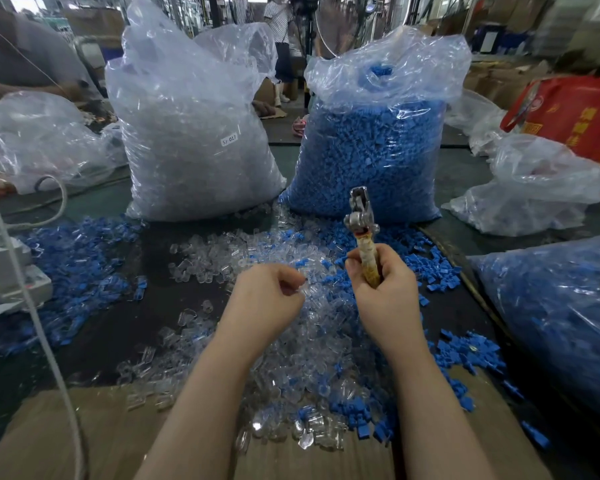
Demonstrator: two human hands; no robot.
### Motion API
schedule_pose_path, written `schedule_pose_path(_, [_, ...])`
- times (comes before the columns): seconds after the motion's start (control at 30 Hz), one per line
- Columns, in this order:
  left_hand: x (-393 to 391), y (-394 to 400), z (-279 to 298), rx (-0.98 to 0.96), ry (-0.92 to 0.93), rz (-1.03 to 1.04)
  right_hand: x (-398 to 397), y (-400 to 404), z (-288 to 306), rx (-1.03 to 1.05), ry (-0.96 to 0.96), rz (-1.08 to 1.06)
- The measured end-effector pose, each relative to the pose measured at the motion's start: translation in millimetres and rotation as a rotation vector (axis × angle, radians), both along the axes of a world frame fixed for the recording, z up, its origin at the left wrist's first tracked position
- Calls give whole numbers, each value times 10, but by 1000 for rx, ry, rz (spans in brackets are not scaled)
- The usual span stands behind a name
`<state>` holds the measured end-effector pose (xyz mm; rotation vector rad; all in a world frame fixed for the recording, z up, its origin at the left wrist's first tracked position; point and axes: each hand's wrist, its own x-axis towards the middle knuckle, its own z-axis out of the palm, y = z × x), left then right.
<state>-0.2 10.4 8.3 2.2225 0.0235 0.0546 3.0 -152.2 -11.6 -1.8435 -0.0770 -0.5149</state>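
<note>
Clear plastic caps (291, 341) and blue plastic clips (465, 348), too many to count, litter the dark table (118, 327). Of the two hands, the left hand (264, 299) pinches one clear cap (305, 288). The right hand (383, 289) grips one metal-headed tool with a tape-wrapped handle (360, 220), upright above the pile.

Lbl (229, 140) "SJ 017" on clear-parts bag (187, 98)

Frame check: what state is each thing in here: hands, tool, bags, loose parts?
left hand, fingers curled, seemingly pinching a clear piece
right hand, gripping the tool's handle
tool, held upright, metal head on top
clear-parts bag, standing upright, full
blue-parts bag, standing upright, full
loose parts, spilled in a heap, clear and blue mixed
</note>
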Motion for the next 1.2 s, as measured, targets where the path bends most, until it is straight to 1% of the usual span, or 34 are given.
schedule_pose_path(0.1, [-23, -59, 37, 206, -17, -42, -3, -9, -7, 0, 3, 6])
schedule_pose_path(0.2, [-40, -89, 44, 344, -35, -44, -8, -19, -10, -5, -6, 7])
schedule_pose_path(0.37, [-59, -89, 46, 399, -6, 32, -2, -11, -17, -17, -16, 19])
schedule_pose_path(0.47, [-69, -98, 49, 368, 2, 69, 3, 3, -24, -11, -20, 21])
schedule_pose_path(0.63, [-64, -98, 53, 221, -9, 134, 9, 15, -35, -13, -19, 28])
schedule_pose_path(0.7, [-60, -110, 52, 133, -28, 145, 9, 22, -36, -10, -14, 28])
schedule_pose_path(0.83, [-58, -157, 31, -163, -66, 201, 0, 40, -29, 16, -8, 37])
schedule_pose_path(0.9, [-51, -174, 24, -336, -68, 197, -8, 55, -21, 34, -9, 45])
schedule_pose_path(1.03, [-48, -207, 51, -681, 30, 130, -12, 89, -8, 60, -3, 55])
schedule_pose_path(1.1, [-49, -221, 60, -787, 59, 128, -13, 102, -11, 62, 6, 63])
schedule_pose_path(1.2, [-54, -237, 69, -888, 78, 132, -23, 110, -8, 59, 4, 77])
